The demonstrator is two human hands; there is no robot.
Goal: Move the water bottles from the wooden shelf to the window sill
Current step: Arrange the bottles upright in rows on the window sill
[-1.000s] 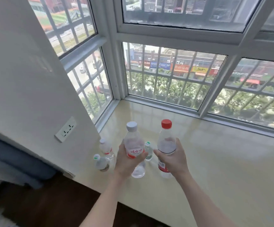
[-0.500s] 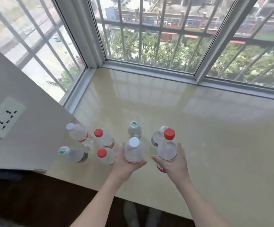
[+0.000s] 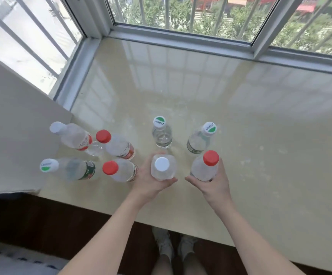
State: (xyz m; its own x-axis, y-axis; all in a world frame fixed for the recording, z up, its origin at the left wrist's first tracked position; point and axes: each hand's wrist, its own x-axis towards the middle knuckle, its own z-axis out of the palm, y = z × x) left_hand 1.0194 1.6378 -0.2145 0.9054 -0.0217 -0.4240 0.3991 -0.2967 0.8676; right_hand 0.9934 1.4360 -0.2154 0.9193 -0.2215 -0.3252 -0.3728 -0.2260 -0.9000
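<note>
My left hand grips a clear white-capped bottle upright over the beige window sill. My right hand holds a red-capped bottle beside it. Whether either bottle's base touches the sill is hidden. Just beyond stand two green-and-white-capped bottles. To the left stands a cluster: a white-capped bottle, two red-capped bottles and a green-capped one. The wooden shelf is out of view.
A beige wall borders the sill on the left. Barred windows and their grey frame close off the far side. The sill's front edge drops to a dark wooden floor, where my feet show.
The camera has tilted down and closer. Both hands have lowered their bottles toward the sill near the front edge. More bottles on the left have come into view.
</note>
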